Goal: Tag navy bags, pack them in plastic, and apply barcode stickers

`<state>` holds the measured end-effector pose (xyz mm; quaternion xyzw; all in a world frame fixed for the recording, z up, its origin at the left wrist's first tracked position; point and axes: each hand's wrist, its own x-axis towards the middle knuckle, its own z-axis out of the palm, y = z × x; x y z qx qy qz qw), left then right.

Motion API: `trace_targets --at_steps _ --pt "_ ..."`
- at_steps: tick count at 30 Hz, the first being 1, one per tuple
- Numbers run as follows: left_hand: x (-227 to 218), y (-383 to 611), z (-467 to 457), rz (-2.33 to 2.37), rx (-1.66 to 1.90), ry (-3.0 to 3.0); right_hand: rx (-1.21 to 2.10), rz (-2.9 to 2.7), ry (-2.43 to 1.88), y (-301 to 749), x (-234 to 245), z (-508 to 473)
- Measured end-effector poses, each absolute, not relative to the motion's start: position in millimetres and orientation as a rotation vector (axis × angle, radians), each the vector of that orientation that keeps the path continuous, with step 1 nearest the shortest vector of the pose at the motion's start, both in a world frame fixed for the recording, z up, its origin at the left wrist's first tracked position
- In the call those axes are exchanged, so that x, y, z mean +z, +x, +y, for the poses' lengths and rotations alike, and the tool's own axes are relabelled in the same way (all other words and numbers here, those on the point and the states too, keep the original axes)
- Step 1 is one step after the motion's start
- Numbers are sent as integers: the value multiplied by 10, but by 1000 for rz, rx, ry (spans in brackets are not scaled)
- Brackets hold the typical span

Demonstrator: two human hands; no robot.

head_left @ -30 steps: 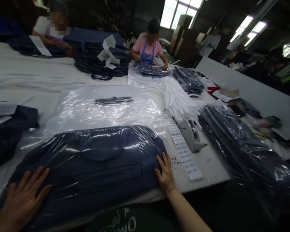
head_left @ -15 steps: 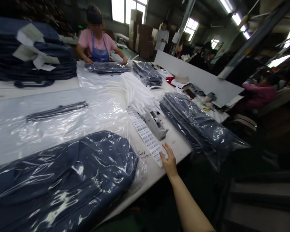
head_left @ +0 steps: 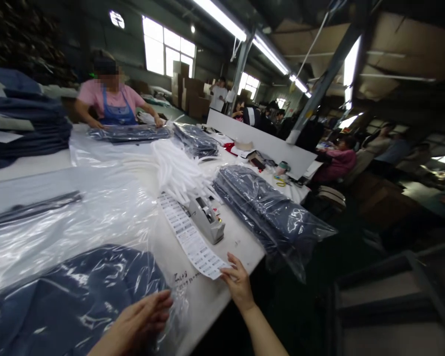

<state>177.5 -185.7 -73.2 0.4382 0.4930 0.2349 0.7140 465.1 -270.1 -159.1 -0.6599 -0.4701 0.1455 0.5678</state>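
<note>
A navy garment in a clear plastic bag [head_left: 66, 301] lies at the table's near edge. My left hand [head_left: 141, 319] rests on the bag's right end with its fingers stretched out. My right hand [head_left: 237, 282] is at the near end of a long strip of white printed labels [head_left: 189, 237], its fingers curled and pinching the strip's corner. A grey tape dispenser [head_left: 207, 220] stands just beyond the strip.
Bagged navy garments [head_left: 267, 212] are piled at the right, overhanging the white table [head_left: 215, 296]. Empty clear bags [head_left: 59, 207] and white strips [head_left: 174, 168] lie further back. A person in a pink top [head_left: 111, 101] works at the far end, beside a navy stack [head_left: 22, 123].
The view has swung right and up. My right hand slid off the bagged garment to the label strip's end and now pinches it. My left hand went out of view, then came back onto the bag's right end.
</note>
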Motion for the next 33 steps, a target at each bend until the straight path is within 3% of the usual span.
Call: trace_targets --at_steps 4,7,16,24,27,33 --pt "-816 2666 -1795 962 338 538 316 -1127 -1427 4490 -1277 -2683" --pt "-878 2965 -1670 951 439 557 351 -1275 -1374 4482 -1192 -2722" --pt "-858 2905 -1587 957 546 722 1040 -849 -1253 4562 -1202 -2403" --pt "-894 2913 -1629 739 504 455 1059 -808 -1220 4413 -1220 -2179" --pt "-1053 2968 -1587 705 554 427 874 -927 -1256 4434 -1362 -2180" --pt "-1201 3060 -1475 775 562 451 -11 -1309 -1181 4424 -1564 -2221"
